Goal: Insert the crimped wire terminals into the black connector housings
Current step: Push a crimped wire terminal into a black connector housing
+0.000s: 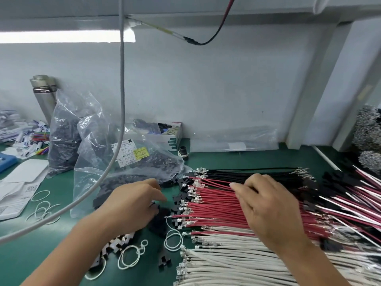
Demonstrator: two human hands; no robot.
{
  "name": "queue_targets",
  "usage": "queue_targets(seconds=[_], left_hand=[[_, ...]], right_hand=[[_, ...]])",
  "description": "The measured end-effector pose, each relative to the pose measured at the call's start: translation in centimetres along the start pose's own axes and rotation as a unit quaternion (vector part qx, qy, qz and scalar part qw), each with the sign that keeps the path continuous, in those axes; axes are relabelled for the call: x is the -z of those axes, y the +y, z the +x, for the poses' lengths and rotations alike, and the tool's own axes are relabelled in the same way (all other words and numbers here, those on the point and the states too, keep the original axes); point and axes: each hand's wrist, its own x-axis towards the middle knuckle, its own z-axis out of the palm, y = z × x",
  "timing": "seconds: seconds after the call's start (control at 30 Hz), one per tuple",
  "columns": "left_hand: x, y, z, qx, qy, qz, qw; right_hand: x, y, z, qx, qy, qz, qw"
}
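Observation:
Crimped wires lie side by side on the green mat (61, 195), terminals to the left: black wires (257, 171) at the back, red wires (214, 203) in the middle, white wires (226, 256) nearest me. Loose black connector housings (162, 220) are piled just left of the terminals. My left hand (132, 205) is over that pile, blurred, its curled fingers gripping a black housing under the palm. My right hand (268, 207) rests on the red wires, its thumb and bent fingers pinching into them near the black ones.
Clear bags of black housings (132, 162) stand behind my left hand. A grey cable (122, 100) hangs across the view. White rubber bands (173, 241) lie on the mat. Wires fitted with housings (350, 200) are heaped at the right. A bottle (44, 96) and a small box (168, 135) stand by the wall.

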Motion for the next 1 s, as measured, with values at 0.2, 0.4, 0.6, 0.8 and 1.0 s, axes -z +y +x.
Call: queue_targets(seconds=[0.2, 0.4, 0.6, 0.8, 1.0], left_hand=[[0.6, 0.4, 1.9, 0.015, -0.064, 0.046, 0.997], [0.5, 0.5, 1.2, 0.036, -0.049, 0.1, 0.993], [1.2, 2.0, 2.1, 0.031, 0.055, 0.071, 0.995], [-1.3, 4.9, 2.5, 0.048, 0.199, -0.252, 0.946], [-4.1, 5.7, 1.9, 0.028, 0.22, -0.389, 0.894]], right_hand=[[-1.1, 0.3, 0.7, -0.033, -0.062, 0.024, 0.997], [-1.6, 0.8, 0.6, -0.045, -0.077, 0.017, 0.996], [-1.7, 0.6, 0.5, -0.076, -0.067, 0.06, 0.993], [-1.0, 0.5, 0.6, -0.125, -0.056, 0.133, 0.982], [0.0, -0.2, 0.5, -0.077, -0.028, 0.109, 0.991]])
